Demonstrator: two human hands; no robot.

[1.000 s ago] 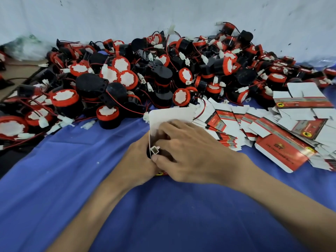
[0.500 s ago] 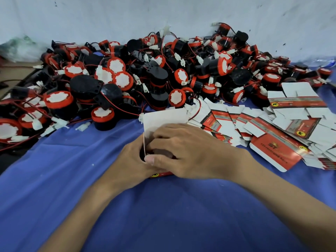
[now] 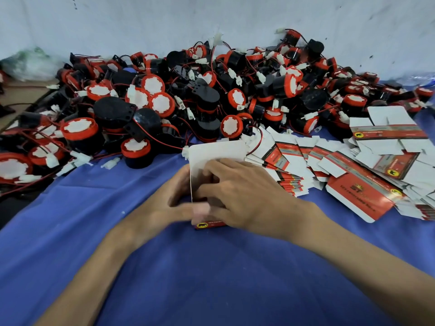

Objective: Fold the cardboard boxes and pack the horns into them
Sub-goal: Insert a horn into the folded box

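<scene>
I see the box (image 3: 215, 152) standing upright between both hands, long axis vertical: left hand (image 3: 175, 196) grips its left wall, right hand (image 3: 237, 196) curls over the mouth, probably pressing a horn inside.

My right hand (image 3: 244, 196) covers most of the box (image 3: 216, 150), so I can't see inside it. My left hand (image 3: 174, 196) is motion-blurred at the fingertips. The horn pile (image 3: 188, 102) runs off the left edge.
</scene>
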